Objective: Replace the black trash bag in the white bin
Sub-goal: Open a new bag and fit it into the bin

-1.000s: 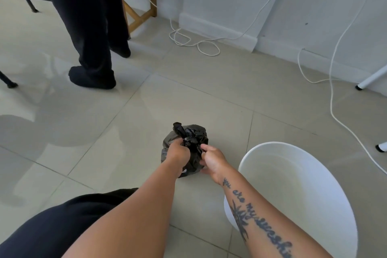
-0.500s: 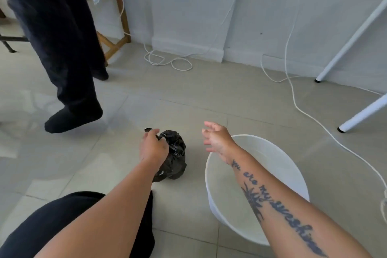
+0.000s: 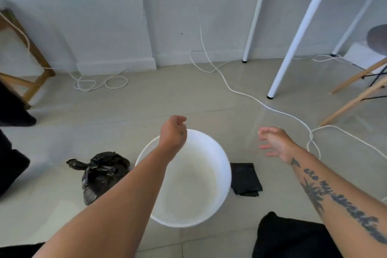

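White bin [image 3: 217, 201] stands unlined on the floor tiles; tied black trash bag [image 3: 100, 174] just left, folded black bag [image 3: 246, 179] just right. Left hand [image 3: 173, 132] and right hand [image 3: 276, 144] hover released, grasping nothing.

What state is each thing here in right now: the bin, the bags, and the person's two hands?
White bin: upright on the floor, no liner inside.
Tied black bag: knotted shut, lying on the floor left of the bin.
Folded black bag: flat and still folded, on the floor right of the bin.
Left hand: loosely curled, holding nothing, above the bin's rim.
Right hand: open, empty.
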